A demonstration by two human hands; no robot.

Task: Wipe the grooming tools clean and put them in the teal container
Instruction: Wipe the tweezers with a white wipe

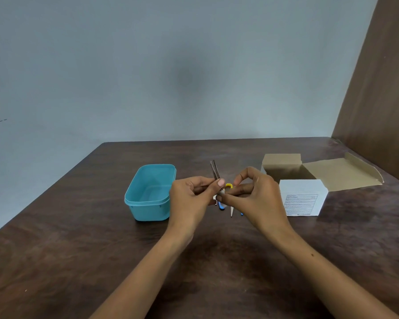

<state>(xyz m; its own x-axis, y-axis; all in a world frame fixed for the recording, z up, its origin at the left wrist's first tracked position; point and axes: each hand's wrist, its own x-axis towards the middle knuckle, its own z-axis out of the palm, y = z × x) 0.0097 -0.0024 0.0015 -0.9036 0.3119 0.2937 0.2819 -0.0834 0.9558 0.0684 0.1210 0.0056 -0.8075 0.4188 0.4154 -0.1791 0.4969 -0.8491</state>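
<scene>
Two bare forearms are being extended over the dark wooden tabletop [78, 249], meeting above its middle. Metal tweezers [215, 169] are being pinched between the thumb and fingers of the left hand [191, 196], with the tips pointed up and away. A small white wipe [222, 193] is being pressed against the lower part of the tweezers by the closed fingers of the right hand [253, 194]. More grooming tools, with blue [221, 206] and yellow [229, 186] parts, are being partly hidden under the hands, so their kind cannot be told. An open teal container [148, 194] is being kept just left of the left hand, with nothing seen inside. An opened white cardboard box [303, 196] is being kept near the right hand.
</scene>
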